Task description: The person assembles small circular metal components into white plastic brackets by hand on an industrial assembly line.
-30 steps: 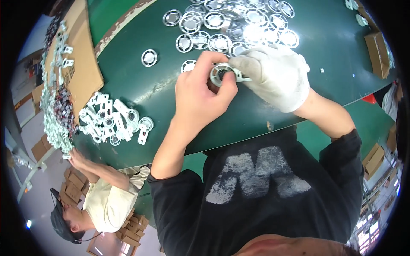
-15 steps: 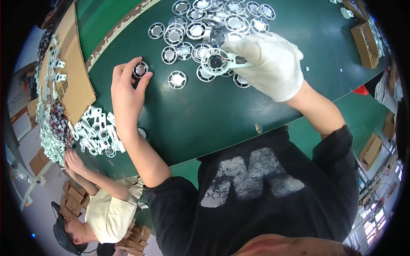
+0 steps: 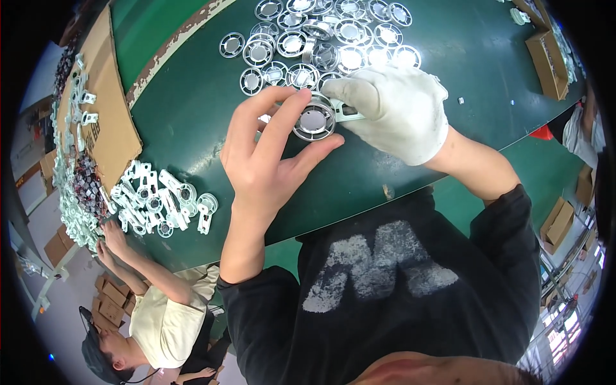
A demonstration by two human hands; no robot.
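My bare left hand [image 3: 266, 151] grips a round silver spoked cover [image 3: 314, 122] by its rim, between thumb and fingers. My right hand [image 3: 403, 110], in a white glove, pinches a pale green handled housing [image 3: 347, 111]. Cover and housing meet in front of me, the cover lying over the housing's round end and hiding it. Whether the two are joined or only touching I cannot tell. Just beyond both hands, several silver spoked covers [image 3: 292, 43] lie in a loose heap on the dark green table [image 3: 321, 186]. My left fingers partly hide one loose cover.
To the left, pale green handled parts [image 3: 144, 199] are piled near a cardboard sheet [image 3: 109, 96]. Behind them are heaps of small dark pieces [image 3: 90, 173]. A co-worker's hand [image 3: 114, 237] reaches into the piles. An open cardboard box [image 3: 548, 64] sits at the far right.
My left hand has moved right with the silver cover, bringing it onto the housing in my right hand. My right hand has shifted slightly nearer. More pale parts show at the left pile's right side.
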